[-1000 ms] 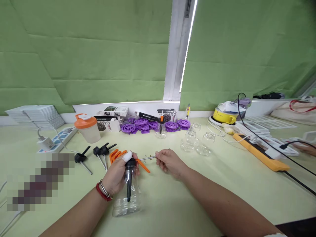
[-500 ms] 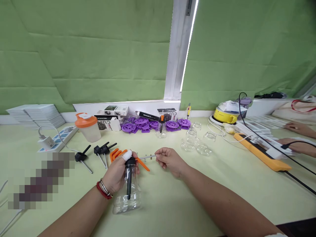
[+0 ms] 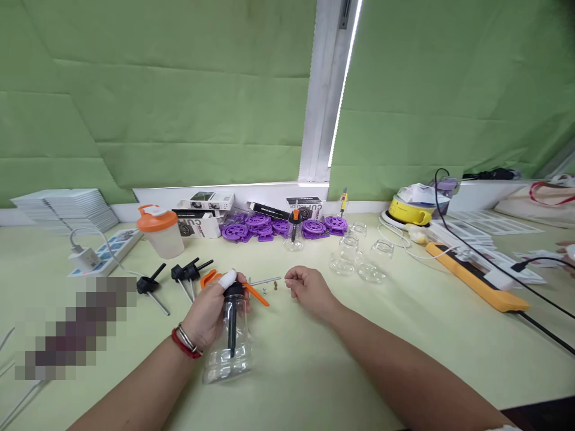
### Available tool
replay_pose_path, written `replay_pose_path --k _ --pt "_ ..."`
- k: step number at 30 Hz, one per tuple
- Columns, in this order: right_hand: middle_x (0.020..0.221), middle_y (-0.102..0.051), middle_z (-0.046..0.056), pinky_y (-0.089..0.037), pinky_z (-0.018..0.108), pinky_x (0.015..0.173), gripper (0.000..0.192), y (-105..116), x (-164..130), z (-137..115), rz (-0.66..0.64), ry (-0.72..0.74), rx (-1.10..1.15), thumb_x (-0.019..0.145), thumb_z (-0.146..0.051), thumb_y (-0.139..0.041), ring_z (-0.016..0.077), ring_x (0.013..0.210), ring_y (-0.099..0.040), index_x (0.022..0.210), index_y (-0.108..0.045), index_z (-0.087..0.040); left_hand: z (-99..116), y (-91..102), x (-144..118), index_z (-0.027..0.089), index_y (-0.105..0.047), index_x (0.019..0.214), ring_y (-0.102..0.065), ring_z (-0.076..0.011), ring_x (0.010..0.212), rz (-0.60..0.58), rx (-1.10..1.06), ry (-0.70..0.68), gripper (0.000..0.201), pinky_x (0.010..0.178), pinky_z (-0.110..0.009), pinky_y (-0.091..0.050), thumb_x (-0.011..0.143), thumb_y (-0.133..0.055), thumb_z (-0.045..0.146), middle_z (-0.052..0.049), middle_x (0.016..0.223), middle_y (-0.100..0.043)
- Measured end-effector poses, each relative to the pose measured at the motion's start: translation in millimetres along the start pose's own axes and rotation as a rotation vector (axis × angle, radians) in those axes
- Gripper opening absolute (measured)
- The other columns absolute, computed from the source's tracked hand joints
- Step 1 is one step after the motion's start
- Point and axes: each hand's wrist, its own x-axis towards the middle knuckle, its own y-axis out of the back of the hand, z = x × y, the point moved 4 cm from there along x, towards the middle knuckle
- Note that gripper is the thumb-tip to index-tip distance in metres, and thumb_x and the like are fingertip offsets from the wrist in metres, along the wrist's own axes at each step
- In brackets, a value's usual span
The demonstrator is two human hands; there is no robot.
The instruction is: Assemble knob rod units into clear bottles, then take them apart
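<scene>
My left hand point(image 3: 210, 308) is wrapped around the black top point(image 3: 233, 290) of a clear bottle point(image 3: 228, 362), which it holds tilted over the table; a white covering is on the thumb. A dark tube hangs inside the bottle. From the top an orange lever point(image 3: 257, 294) and a thin metal rod point(image 3: 266, 281) stick out to the right. My right hand point(image 3: 309, 291) is pinched just beyond the rod's free end, slightly apart from it; whether something tiny is between the fingertips is hidden. Small metal parts point(image 3: 275, 285) lie under the rod.
Black tops with metal rods point(image 3: 153, 286) and orange levers point(image 3: 209, 277) lie left. Purple wheel-like parts point(image 3: 258, 222), boxes and a small assembled bottle point(image 3: 294, 239) stand behind. Clear glass vessels point(image 3: 344, 263) and an orange-and-white power strip point(image 3: 476, 278) are right. Another person's hand point(image 3: 570, 251) shows at the edge.
My right fingertips have come off the rod's end, leaving a small gap. The bottle and left hand have shifted slightly up and left. The other person's hands have drawn back to the right.
</scene>
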Motion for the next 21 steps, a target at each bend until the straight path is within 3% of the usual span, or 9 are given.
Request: replay_pose_path --k 3,5,9,14,19,21 --pt "0.085 -0.061 0.006 -0.039 0.026 0.069 0.016 -13.9 -2.9 -4.9 -0.097 0.199 -0.496 0.084 -0.012 -0.047 0.0146 0.075 -0.057 0.077 -0.061 -0.016 7.6 6.6 2.3 0.017 -0.058 0.082 -0.062 -0.0187 0.051 0.056 -0.033 -0.044 0.022 0.049 -0.028 -0.047 0.081 -0.056 0.039 -0.003 0.061 -0.061" --pt "0.088 -0.061 0.007 -0.036 0.025 0.066 0.017 -26.8 -4.0 -3.1 -0.19 0.225 -0.741 0.082 -0.007 -0.048 0.0151 0.074 -0.057 0.076 -0.062 -0.015 11.6 10.7 3.8 0.017 -0.057 0.082 -0.063 -0.0198 0.052 0.108 -0.06 -0.063 0.021 0.047 -0.027 -0.047 0.081 -0.055 0.038 -0.003 0.061 -0.061" --pt "0.087 -0.06 0.007 -0.031 0.025 0.059 0.018 -42.0 -0.1 0.6 -0.227 0.225 -0.983 0.077 0.0 -0.049 0.0151 0.07 -0.057 0.079 -0.06 -0.014 14.8 15.0 5.8 0.018 -0.056 0.083 -0.063 -0.0201 0.052 0.178 -0.113 -0.074 0.02 0.047 -0.027 -0.047 0.08 -0.055 0.037 -0.003 0.061 -0.061" --pt "0.087 -0.062 0.008 -0.032 0.026 0.062 0.014 -39.9 7.1 2.2 -0.127 0.171 -0.916 0.087 -0.01 -0.044 0.0171 0.075 -0.058 0.089 -0.057 -0.015 15.9 14.9 5.4 0.017 -0.056 0.083 -0.063 -0.0197 0.052 0.181 -0.132 -0.08 0.021 0.046 -0.027 -0.047 0.078 -0.057 0.038 -0.002 0.061 -0.06" --pt "0.09 -0.063 0.009 -0.037 0.028 0.07 0.012 -28.1 2.2 -6.5 -0.039 0.158 -0.646 0.086 -0.012 -0.046 0.0192 0.083 -0.058 0.091 -0.057 -0.016 17.2 15.3 5.0 0.017 -0.056 0.085 -0.063 -0.0188 0.053 0.175 -0.107 -0.103 0.022 0.048 -0.026 -0.048 0.078 -0.058 0.039 -0.002 0.063 -0.061" --pt "0.084 -0.063 0.008 -0.038 0.029 0.069 0.011 -23.4 -5.1 -12.0 -0.038 0.133 -0.466 0.088 -0.022 -0.048 0.0189 0.079 -0.058 0.086 -0.057 -0.017 18.1 12.8 3.9 0.018 -0.057 0.088 -0.064 -0.0187 0.056 0.164 -0.108 -0.14 0.023 0.051 -0.028 -0.05 0.079 -0.058 0.038 -0.002 0.064 -0.062"
